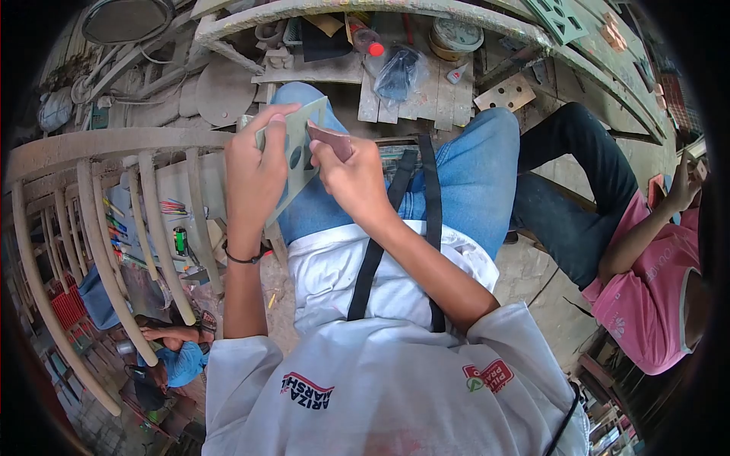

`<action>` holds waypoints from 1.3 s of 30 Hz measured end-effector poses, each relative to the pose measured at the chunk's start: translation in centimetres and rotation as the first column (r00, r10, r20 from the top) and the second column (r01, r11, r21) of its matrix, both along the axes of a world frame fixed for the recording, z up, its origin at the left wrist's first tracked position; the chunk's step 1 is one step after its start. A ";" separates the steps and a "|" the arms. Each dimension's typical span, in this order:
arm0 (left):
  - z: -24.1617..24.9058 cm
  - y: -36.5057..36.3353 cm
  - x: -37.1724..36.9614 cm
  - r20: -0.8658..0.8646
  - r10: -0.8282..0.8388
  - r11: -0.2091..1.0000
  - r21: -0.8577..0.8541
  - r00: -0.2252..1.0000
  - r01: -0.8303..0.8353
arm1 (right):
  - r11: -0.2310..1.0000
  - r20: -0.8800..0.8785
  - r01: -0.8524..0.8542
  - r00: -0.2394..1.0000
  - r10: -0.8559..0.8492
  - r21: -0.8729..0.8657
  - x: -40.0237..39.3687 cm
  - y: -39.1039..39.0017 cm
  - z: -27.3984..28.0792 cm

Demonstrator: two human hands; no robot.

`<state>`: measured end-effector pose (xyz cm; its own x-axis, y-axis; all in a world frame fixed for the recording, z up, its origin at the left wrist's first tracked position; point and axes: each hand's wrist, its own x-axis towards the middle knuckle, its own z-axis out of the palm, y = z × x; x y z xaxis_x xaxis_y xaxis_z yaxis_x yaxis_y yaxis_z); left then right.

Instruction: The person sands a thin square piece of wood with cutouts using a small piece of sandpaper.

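Observation:
My left hand [260, 156] grips a thin pale green board [293, 182] with cut-out holes, its thumb on the near face and fingers over the top edge. The board stands tilted above my left thigh. In my right hand [346, 171] is a folded piece of brown sandpaper [331, 140], pinched between thumb and fingers. The sandpaper lies right at the board's right side, beside one of the holes. My right fingertips are partly hidden behind the sandpaper.
A wooden bench frame [122, 144] with slats stands at the left. Ahead are a bottle with a red cap [375, 49], a plastic bag [398, 72] and a paint tub [456, 34]. A person in a pink shirt [646, 281] sits at the right; another person [182, 361] is at lower left.

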<state>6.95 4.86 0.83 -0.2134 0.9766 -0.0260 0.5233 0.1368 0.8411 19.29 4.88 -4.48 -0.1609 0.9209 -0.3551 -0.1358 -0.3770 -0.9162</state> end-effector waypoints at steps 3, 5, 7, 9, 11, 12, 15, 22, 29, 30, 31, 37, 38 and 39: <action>0.0 0.0 0.7 -0.048 0.004 0.999 0.049 0.999 -0.002 | 0.999 -0.009 0.036 0.999 -0.036 0.025 0.2 0.6 -0.2; -0.3 0.3 0.7 -0.038 -0.001 0.998 0.056 0.999 0.003 | 0.999 -0.040 0.048 0.998 -0.048 -0.005 -0.1 0.5 -0.4; -0.1 0.4 0.6 -0.033 -0.004 0.998 0.068 0.999 0.006 | 0.993 0.077 0.015 0.997 -0.024 0.118 -0.4 -0.3 -0.8; 0.4 0.3 0.8 -0.046 0.006 1.000 -0.002 0.999 -0.007 | 0.995 0.045 0.021 0.999 -0.026 0.094 0.0 0.1 -0.7; 0.3 0.4 0.9 -0.036 0.002 1.000 0.006 0.999 -0.002 | 0.998 0.004 0.034 0.999 -0.034 0.047 0.4 1.0 -0.2; 0.2 0.4 0.9 -0.030 0.004 1.000 0.013 1.000 -0.004 | 0.998 0.004 0.034 0.999 -0.034 0.047 0.3 0.7 -0.5; 0.6 0.5 0.9 -0.064 0.015 1.000 -0.020 0.998 -0.016 | 0.993 0.026 0.042 0.999 -0.045 0.106 -0.4 -0.5 -1.3; 0.2 0.7 0.7 -0.038 -0.013 1.000 0.013 0.999 0.014 | 0.985 0.081 0.029 0.996 -0.043 0.169 -0.2 -1.0 -1.1; 0.1 0.6 0.9 -0.029 0.007 1.000 0.011 1.000 -0.006 | 0.969 0.080 0.031 0.995 -0.051 0.244 -0.1 -0.3 -1.6; 0.1 0.7 0.9 -0.046 0.012 1.000 0.004 0.999 -0.012 | 0.974 0.064 0.020 0.997 -0.035 0.224 -0.3 -0.8 -1.8; 0.2 0.8 0.8 -0.047 0.013 1.000 0.010 0.999 -0.012 | 0.935 0.106 0.013 0.993 -0.054 0.354 -0.4 -1.2 -1.9; -0.5 1.0 0.4 0.005 -0.020 0.998 0.064 1.000 0.020 | 0.988 0.056 -0.037 0.998 0.029 0.148 0.3 -0.7 -1.6; -0.5 1.0 0.2 0.006 -0.002 1.000 0.019 1.000 0.002 | 0.983 0.059 -0.046 0.998 0.036 0.180 0.0 -1.2 -2.5; -0.5 1.0 0.1 0.010 0.014 1.000 -0.027 1.000 -0.014 | 0.909 0.101 0.007 0.993 -0.054 0.416 -0.4 -0.9 -2.0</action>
<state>7.07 5.89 0.37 -0.2266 0.9725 -0.0543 0.5129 0.1665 0.8422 18.87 3.98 -6.51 -0.1125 0.9926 0.0463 -0.0324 0.0429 -0.9986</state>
